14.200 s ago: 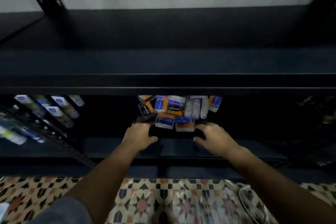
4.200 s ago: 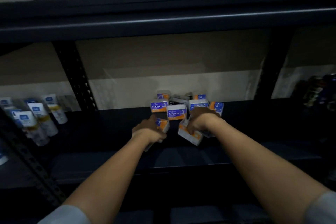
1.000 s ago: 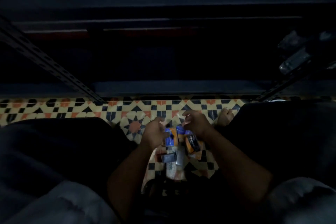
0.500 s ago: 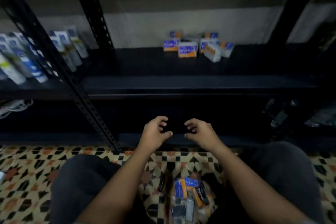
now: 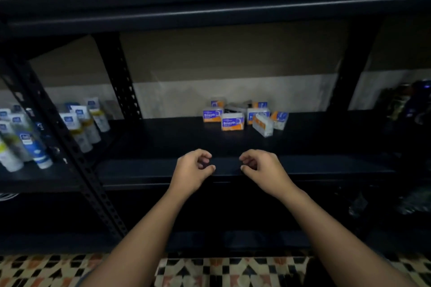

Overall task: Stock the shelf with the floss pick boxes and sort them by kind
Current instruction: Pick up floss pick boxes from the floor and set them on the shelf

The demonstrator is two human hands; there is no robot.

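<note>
Left hand (image 5: 194,168) and right hand (image 5: 262,166) hover empty — fingers loosely curled — before shelf (image 5: 163,144) holding floss boxes (image 5: 242,116)

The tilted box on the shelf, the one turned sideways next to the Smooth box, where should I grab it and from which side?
Probably grip the tilted box across its two long faces, coming from the front and slightly above with the right hand. It stands skewed, a corner toward you, with open shelf in front; the Smooth box and others crowd its left and back.
</note>
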